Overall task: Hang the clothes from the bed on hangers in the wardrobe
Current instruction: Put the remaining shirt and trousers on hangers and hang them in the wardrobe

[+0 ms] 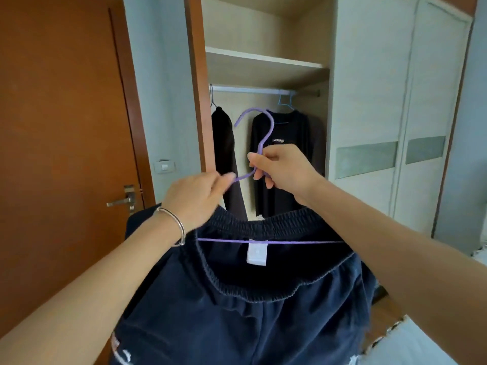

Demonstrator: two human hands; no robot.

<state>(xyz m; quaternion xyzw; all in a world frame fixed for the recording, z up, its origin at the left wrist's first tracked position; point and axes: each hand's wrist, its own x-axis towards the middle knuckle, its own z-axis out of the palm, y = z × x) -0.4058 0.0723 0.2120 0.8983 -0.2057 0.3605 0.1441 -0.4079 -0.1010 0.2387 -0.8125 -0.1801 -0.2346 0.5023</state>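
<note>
Dark navy shorts [263, 312] with an elastic waistband hang on a purple hanger [263, 133], whose bottom bar runs through the waist above a white label. My right hand [282, 172] grips the hanger at the neck under its hook. My left hand [195, 198], with a silver bangle on the wrist, pinches the hanger's left shoulder wire. Both hold it up in front of the open wardrobe [263, 64], below its rail [250, 89].
Two dark garments hang on the rail: one at the far left [224, 154], a black shirt [287, 133] on a blue hanger to the right. A brown door [66, 127] stands left, shut white wardrobe doors [395, 114] right. A bed corner [421, 346] shows at lower right.
</note>
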